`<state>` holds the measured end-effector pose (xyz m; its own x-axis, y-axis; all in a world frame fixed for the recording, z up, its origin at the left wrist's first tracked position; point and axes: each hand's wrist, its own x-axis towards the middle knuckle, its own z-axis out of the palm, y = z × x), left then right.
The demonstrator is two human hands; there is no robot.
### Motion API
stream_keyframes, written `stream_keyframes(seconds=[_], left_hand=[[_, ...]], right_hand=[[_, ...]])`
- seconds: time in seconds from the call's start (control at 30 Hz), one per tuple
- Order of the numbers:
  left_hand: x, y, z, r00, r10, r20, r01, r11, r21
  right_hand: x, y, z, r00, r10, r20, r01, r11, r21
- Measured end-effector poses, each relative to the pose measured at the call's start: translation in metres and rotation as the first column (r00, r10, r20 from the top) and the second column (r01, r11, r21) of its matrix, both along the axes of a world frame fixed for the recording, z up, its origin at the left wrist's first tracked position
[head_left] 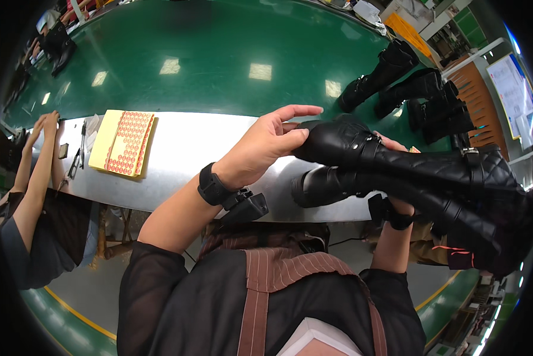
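Two tall black boots (409,166) with quilted shafts, straps and metal buckles lie on their sides over the table edge to my right, toes pointing left. My right hand (391,143) grips the upper boot around its ankle. Much of that hand is hidden behind the leather, and its wrist shows below the lower boot (326,185). At the upper boot's toe is my left hand (272,139), with the index finger stretched out and the thumb tip at the toe's edge. Nothing is clasped in it.
A yellow pad with rows of round red stickers (127,142) lies on the metal strip (201,133). Small scissors (74,163) are left of it. More black boots stand on the green table (219,47) at the far right. Another person's arms (38,160) rest at the left.
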<state>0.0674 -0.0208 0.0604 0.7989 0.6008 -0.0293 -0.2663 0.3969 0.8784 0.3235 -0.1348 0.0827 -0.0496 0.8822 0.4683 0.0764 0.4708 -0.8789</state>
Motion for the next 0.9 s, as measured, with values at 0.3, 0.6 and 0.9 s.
stream_keyframes(seconds=[0.3, 0.6, 0.9], left_hand=[[0.003, -0.005, -0.005, 0.981, 0.143, 0.134, -0.158, 0.982, 0.106], [0.003, -0.013, -0.021, 0.998, 0.066, -0.006, -0.066, 0.997, -0.05], [0.027, -0.022, -0.027, 0.934, 0.327, 0.14, -0.34, 0.937, 0.081]], right_hand=[[0.041, -0.012, -0.066, 0.656, -0.529, 0.538, 0.427, 0.848, 0.313], [-0.003, 0.003, -0.029, 0.85, -0.501, 0.16, 0.47, 0.86, 0.198], [-0.038, 0.024, -0.024, 0.663, -0.737, 0.134, 0.692, 0.671, 0.267]])
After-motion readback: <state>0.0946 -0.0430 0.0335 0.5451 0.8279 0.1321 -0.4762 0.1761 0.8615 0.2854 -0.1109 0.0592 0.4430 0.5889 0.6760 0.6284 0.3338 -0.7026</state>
